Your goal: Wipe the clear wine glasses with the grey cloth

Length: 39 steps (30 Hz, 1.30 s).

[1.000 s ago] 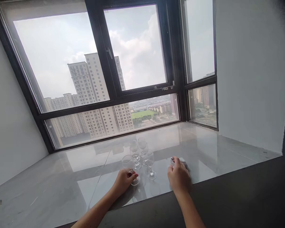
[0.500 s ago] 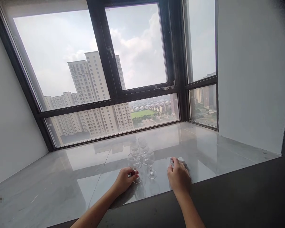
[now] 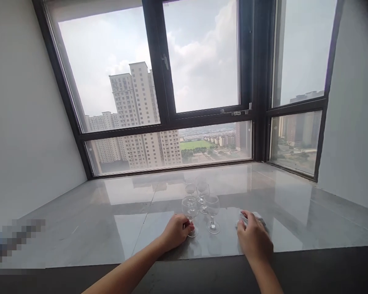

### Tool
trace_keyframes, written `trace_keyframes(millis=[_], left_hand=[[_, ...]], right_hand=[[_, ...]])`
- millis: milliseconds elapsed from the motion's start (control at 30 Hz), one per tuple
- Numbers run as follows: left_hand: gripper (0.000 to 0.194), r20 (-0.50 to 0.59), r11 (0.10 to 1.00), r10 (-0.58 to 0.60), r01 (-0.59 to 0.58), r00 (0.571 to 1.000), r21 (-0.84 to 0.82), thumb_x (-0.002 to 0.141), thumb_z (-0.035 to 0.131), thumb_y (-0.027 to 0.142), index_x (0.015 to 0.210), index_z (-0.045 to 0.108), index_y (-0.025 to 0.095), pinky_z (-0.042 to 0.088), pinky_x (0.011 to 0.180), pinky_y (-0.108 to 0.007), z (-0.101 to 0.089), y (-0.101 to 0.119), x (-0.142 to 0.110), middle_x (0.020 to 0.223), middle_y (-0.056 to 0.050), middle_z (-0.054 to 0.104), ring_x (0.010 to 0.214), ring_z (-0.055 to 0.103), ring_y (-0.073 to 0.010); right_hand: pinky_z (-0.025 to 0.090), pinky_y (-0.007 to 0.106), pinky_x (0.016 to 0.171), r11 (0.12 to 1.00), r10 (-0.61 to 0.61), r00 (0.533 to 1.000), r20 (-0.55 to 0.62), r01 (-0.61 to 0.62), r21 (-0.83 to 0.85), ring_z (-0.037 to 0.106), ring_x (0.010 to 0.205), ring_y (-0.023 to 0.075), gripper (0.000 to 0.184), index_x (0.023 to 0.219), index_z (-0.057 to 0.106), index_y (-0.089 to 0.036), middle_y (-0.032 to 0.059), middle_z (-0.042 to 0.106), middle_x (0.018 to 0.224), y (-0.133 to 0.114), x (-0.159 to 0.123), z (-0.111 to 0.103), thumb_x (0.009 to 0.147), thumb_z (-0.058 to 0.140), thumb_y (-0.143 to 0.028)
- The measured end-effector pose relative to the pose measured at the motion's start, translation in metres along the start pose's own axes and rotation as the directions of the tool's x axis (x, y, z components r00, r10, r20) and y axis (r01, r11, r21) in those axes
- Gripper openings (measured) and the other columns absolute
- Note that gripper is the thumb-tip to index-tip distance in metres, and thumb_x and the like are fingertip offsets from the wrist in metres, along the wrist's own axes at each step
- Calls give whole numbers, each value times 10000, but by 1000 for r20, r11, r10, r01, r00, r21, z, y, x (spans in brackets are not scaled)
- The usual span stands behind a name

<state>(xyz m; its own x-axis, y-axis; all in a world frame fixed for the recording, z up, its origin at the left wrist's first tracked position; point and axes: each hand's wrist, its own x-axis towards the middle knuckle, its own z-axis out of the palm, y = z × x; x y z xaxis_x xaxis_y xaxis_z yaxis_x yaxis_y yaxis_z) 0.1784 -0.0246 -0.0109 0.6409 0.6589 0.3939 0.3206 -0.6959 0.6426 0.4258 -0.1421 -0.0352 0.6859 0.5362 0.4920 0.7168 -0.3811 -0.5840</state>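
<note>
My left hand (image 3: 177, 231) is closed at the lower stem of a clear stemmed glass (image 3: 189, 208), which stands upright on the grey stone windowsill (image 3: 88, 220). Close by on its right is another stemmed glass (image 3: 212, 207), apart from my fingers. Behind these two, several more clear glasses, one of them a stemmed glass (image 3: 203, 191), stand in a tight group; their outlines partly overlap. To the right of the glasses, my right hand (image 3: 255, 239) rests on the sill with a crumpled whitish cloth (image 3: 260, 219) under its curled fingers. Part of the cloth is hidden by the hand.
A dark-framed window (image 3: 202, 118) with a handle rises behind the sill, showing tall buildings outside. White walls (image 3: 352, 130) close in both sides. The sill's front edge (image 3: 214, 257) runs just below my hands. A blurred-out patch (image 3: 15, 245) covers the lower left.
My view has turned and levelled, so the window, glasses and both hands appear farther right. Each hand stays at the same thing, and the glasses keep their arrangement.
</note>
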Motion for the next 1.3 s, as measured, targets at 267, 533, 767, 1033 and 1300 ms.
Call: trace_keyframes(millis=[267,533,767,1033,1300], left_hand=[[123,-51,998,6,-3,999,65,734,666,204,616,689,225,361,677,-271,-58,-21,-20,637,-34,669,620,541,-178],[134,-150,944,-166,201,975,261,768,625,276,671,697,219,359,669,-257,-155,-99,-55,716,-29,678,685,573,-192],[220,-237,805,-337,409,911,429,796,573,371,700,669,197,352,639,-265,-202,-147,-52,673,-20,660,654,573,-190],[203,-348,684,-400,529,848,503,848,503,314,771,648,195,389,686,-265,-215,-183,-23,800,-49,707,780,635,-207],[278,-445,529,-441,626,779,572,919,458,382,877,661,196,400,709,-280,-211,-188,-19,928,-92,735,905,659,-245]], right_hand=[[476,374,800,1000,-2,1000,26,2,-26,624,1015,272,381,1179,582,-204,125,673,1097,-1,-1,-6,912,344,-335],[471,378,808,1000,-2,1000,31,3,-30,615,1030,271,362,1167,584,-211,110,676,1109,-2,-2,-6,911,352,-321],[461,373,819,999,-5,1000,21,6,-36,611,1034,266,351,1159,587,-206,110,672,1145,-2,-2,-5,908,366,-313],[459,357,832,998,12,999,50,-10,-54,607,1039,251,342,1159,590,-219,90,670,1149,-5,-3,-10,913,369,-304],[450,360,830,997,-2,999,33,4,-80,602,1046,256,331,1156,592,-207,86,678,1147,-7,-3,-9,912,381,-282]])
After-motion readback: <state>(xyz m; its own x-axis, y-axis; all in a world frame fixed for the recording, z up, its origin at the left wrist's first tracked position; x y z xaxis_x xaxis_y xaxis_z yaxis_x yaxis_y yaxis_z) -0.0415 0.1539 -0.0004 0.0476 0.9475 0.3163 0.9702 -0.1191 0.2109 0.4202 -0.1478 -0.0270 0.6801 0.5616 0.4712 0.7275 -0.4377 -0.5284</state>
